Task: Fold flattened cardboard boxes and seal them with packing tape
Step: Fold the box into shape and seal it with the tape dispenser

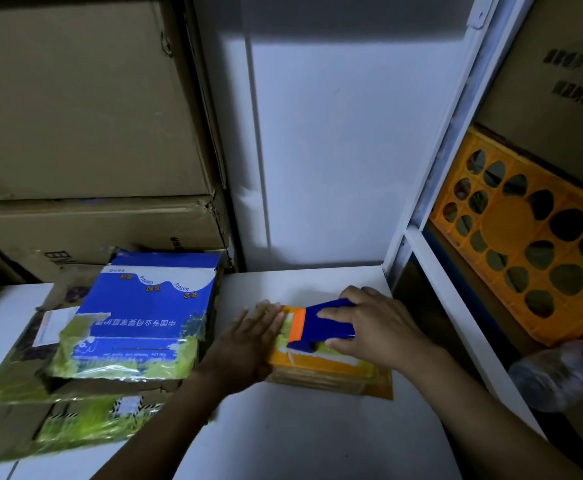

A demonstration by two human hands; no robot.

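Observation:
A small orange cardboard box (331,367) lies on the white table (300,438), right of centre. My right hand (376,323) grips a blue tape dispenser (321,323) with an orange front edge, held on top of the box. My left hand (248,344) lies flat with straight fingers against the box's left side and top edge. The box's top is largely hidden by the dispenser and both hands.
A pile of blue and green printed cartons (137,317) sits on the left of the table. Big brown boxes (75,98) are stacked behind it. At the right a white shelf frame (432,265) holds an orange crate (525,244) and a plastic bottle (567,375).

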